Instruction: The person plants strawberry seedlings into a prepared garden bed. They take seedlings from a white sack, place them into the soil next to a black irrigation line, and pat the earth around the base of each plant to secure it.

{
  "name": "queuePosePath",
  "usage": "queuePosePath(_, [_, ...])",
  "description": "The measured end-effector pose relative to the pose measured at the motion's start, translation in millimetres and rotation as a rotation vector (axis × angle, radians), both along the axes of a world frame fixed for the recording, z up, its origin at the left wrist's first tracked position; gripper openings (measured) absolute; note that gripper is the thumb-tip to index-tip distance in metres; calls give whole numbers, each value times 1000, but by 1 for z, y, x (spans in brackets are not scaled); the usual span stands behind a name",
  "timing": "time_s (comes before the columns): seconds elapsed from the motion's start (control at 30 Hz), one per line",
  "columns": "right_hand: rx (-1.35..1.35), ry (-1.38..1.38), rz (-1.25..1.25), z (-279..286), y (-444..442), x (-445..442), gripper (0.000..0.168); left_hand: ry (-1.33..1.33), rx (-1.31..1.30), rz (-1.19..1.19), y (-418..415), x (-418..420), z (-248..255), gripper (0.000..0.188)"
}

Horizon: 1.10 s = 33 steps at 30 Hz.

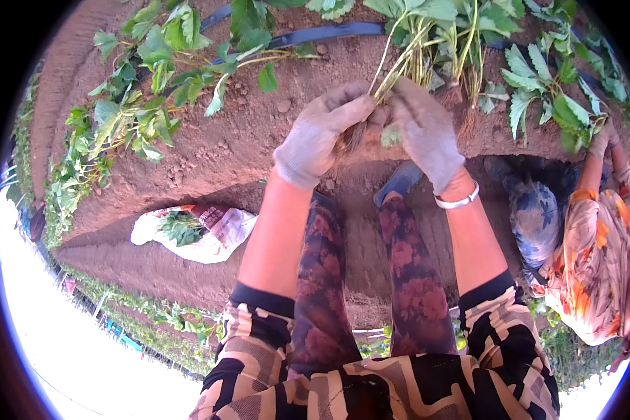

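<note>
My left hand [328,126], in a soiled grey knitted glove, grips the lower stems of a strawberry plant [399,65], and dangling roots show below the fingers. Gloved alike, my right hand [422,126] is at the other side of the same stems; its fingertips are partly hidden, so its hold cannot be told. The plant's leaves reach to the top of the view. Just right of it, bare-root strawberry plants [467,86] lie on the soil bed with reddish roots showing. A small green leaf hangs blurred between my hands.
A black irrigation hose [331,32] runs along the raised soil bed [226,142], with strawberry plants [163,63] at left. A white sack [215,247] holding green leaves lies in the furrow. At right a co-worker [593,252] bends over the same bed, hands at leafy plants.
</note>
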State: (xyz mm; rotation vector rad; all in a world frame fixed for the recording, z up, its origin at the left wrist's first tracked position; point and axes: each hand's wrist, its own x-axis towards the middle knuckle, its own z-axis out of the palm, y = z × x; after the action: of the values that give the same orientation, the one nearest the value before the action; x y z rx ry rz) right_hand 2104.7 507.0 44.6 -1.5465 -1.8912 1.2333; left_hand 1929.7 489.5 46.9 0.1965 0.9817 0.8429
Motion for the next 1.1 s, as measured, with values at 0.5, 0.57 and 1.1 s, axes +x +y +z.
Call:
queuePosePath(0.5, [-113, -73, -471, -1, 38, 4, 36, -48, 519, 366, -44, -98, 48, 68])
queuePosePath(0.57, [115, -300, -190, -2, 37, -15, 32, -44, 504, 296, -44, -94, 44, 64])
queuePosePath(1.1, [154, -771, 400, -60, 80, -31, 40, 318, 129, -12, -10, -58, 30, 20])
